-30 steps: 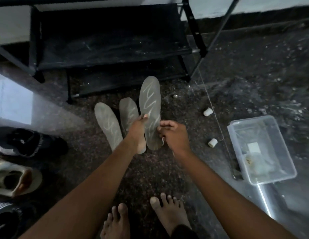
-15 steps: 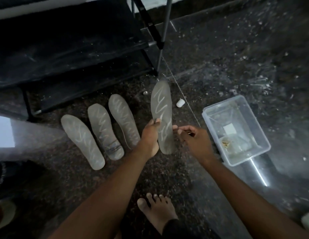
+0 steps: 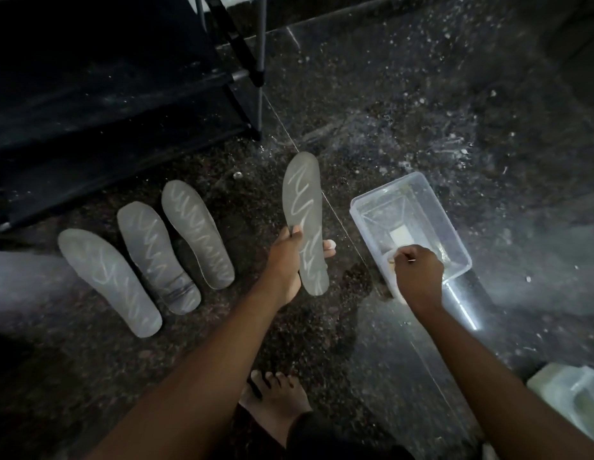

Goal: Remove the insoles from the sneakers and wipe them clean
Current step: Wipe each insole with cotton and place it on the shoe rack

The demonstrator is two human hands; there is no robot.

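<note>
Since a moment ago the right hand [image 3: 418, 272] has left the insole's side and gone over to the clear plastic tub [image 3: 421, 194], where it now sits at the near corner, knuckles up. Its fingers are curled and bunched, pinching a pale scrap [image 3: 390, 256]; what that scrap is I cannot tell. The left hand [image 3: 285, 263] holds the grey insole [image 3: 303, 207] up off the floor between the tub and the others, toe pointing away. Its thumb is pressed on the upper face and its fingertips [image 3: 328, 245] wrap round from beneath. Three more insoles [image 3: 156, 257] lie side by side on the speckled stone floor [image 3: 405, 94], just in front of the black shoe rack [image 3: 123, 94]. A bare foot [image 3: 275, 403] stands near the bottom edge.
</note>
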